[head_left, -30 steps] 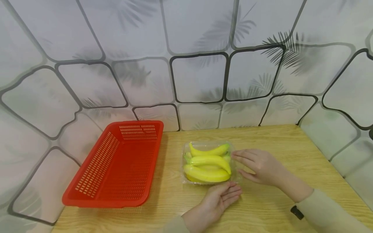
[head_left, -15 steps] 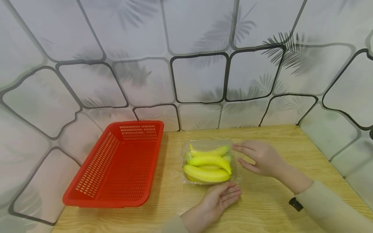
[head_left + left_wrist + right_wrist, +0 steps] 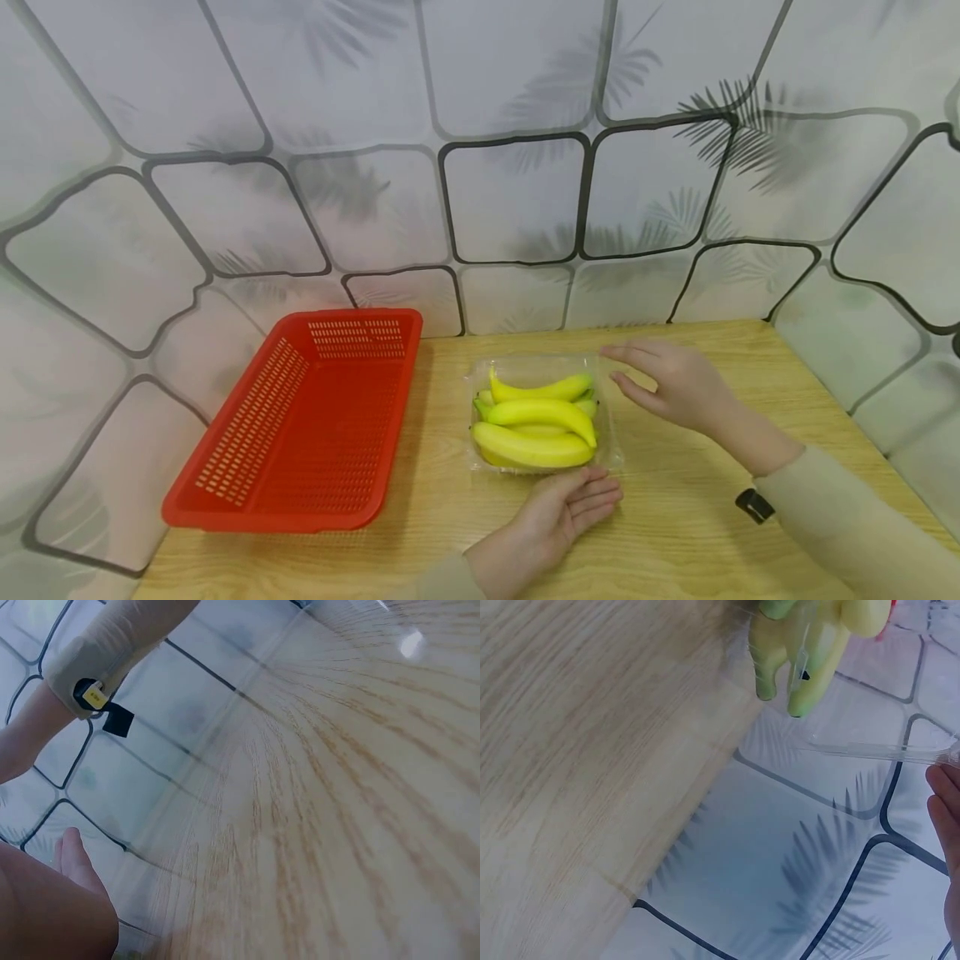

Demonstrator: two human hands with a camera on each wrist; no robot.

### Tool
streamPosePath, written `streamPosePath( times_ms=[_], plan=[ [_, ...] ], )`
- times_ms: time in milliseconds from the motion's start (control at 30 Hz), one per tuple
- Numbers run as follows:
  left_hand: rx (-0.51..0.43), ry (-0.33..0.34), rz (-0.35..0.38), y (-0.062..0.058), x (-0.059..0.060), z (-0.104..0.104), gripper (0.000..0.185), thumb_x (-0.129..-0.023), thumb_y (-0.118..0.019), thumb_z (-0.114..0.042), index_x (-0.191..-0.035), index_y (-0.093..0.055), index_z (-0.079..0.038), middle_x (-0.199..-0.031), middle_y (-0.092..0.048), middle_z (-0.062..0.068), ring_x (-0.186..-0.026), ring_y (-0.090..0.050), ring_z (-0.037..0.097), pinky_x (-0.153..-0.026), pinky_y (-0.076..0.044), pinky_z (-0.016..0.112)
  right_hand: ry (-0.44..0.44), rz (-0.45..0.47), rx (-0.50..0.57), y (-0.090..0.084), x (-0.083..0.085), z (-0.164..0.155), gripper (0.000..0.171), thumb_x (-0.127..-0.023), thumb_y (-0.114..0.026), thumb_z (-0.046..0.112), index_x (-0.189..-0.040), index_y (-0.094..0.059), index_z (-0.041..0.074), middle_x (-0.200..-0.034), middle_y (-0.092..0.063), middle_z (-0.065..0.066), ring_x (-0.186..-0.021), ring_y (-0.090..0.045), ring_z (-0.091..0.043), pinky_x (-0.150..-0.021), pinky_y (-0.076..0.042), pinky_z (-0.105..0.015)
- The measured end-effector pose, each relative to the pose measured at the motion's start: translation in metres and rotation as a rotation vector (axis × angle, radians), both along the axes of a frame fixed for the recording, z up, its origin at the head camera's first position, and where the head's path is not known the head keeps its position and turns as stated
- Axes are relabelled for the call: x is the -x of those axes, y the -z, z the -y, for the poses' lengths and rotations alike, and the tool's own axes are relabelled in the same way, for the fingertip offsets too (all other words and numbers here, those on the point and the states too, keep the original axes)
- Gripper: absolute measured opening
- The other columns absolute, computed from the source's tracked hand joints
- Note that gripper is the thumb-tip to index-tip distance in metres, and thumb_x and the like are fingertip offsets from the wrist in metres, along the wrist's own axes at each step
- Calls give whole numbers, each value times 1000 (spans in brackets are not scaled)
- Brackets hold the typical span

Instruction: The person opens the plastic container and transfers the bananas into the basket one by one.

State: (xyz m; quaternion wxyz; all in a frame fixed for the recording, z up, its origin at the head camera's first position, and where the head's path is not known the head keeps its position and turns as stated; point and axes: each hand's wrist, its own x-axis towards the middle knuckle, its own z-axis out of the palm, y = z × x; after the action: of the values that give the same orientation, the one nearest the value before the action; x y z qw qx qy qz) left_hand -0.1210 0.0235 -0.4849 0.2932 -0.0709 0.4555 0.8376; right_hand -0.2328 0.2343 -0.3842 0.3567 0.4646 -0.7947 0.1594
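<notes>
Several yellow bananas [image 3: 532,447] with green tips lie in a clear plastic clamshell box [image 3: 612,460] on the wooden table. Its lid [image 3: 543,364] stands partly raised at the far side. My right hand [image 3: 678,387] has its fingertips right at the lid's right edge, thumb spread apart from the fingers; the right wrist view shows the fingers [image 3: 946,806] against the lid's edge [image 3: 877,752]. My left hand [image 3: 555,517] rests palm turned up along the box's near side, fingers extended. The left wrist view catches only part of that hand [image 3: 56,900].
A red perforated plastic basket [image 3: 322,450] stands to the left of the box, with nothing in it. Behind the wooden table [image 3: 675,517] rises a patterned wall covering [image 3: 517,204], which also runs along both sides.
My right hand has moved upward and away from me at the lid's edge, and the lid has lifted with it. The left hand and the bananas have stayed in place.
</notes>
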Motion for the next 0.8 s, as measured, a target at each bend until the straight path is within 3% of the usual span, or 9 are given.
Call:
streamPosePath(
  times_ms=[200, 300, 367, 467, 633, 800],
  plan=[
    [0, -3, -3, 1, 0, 0, 39, -111, -52, -19, -138, -62, 7, -138, -69, 26, -130, -69, 32, -113, -56, 40, 49, 55, 38, -4, 6, 2, 55, -114, -44, 45, -117, -77, 2, -105, -81, -15, -91, -78, -33, -74, -65, -49],
    [4, -4, 2, 1, -1, 0, 39, -111, -53, -20, -138, -62, 7, -137, -69, 26, -129, -69, 32, -112, -56, 40, 90, 119, 51, -7, 10, 4, 34, -110, -60, 30, -118, -77, 2, -109, -81, -16, -96, -78, -36, -80, -64, -53],
    [6, -5, 5, 1, -1, 0, 39, -111, -53, -20, -138, -62, 7, -137, -69, 25, -129, -69, 32, -112, -56, 40, 116, 166, 66, -8, 12, 5, 23, -101, -71, 16, -119, -77, 2, -110, -81, -15, -98, -78, -36, -82, -64, -53],
    [5, -4, 6, 1, -1, -1, 40, -111, -53, -20, -139, -62, 7, -138, -68, 26, -130, -69, 32, -113, -56, 39, 147, 229, 94, -11, 16, 8, 29, -89, -78, 1, -118, -78, 2, -109, -82, -14, -98, -78, -34, -83, -64, -53],
    [-1, 6, -17, 2, -1, -1, 42, -112, -50, -20, -141, -59, 8, -142, -65, 28, -133, -67, 33, -114, -55, 39, 187, 345, 158, -13, 23, 12, 24, -97, -72, 2, -120, -78, 2, -111, -81, -15, -97, -78, -33, -82, -63, -52],
    [-15, 9, -7, 2, 0, -1, 43, -112, -50, -20, -143, -58, 9, -144, -63, 29, -135, -65, 34, -115, -54, 39, 237, 527, 232, -14, 31, 15, 26, -107, -62, 12, -128, -75, 4, -119, -80, -16, -99, -77, -34, -80, -63, -54]
  ],
)
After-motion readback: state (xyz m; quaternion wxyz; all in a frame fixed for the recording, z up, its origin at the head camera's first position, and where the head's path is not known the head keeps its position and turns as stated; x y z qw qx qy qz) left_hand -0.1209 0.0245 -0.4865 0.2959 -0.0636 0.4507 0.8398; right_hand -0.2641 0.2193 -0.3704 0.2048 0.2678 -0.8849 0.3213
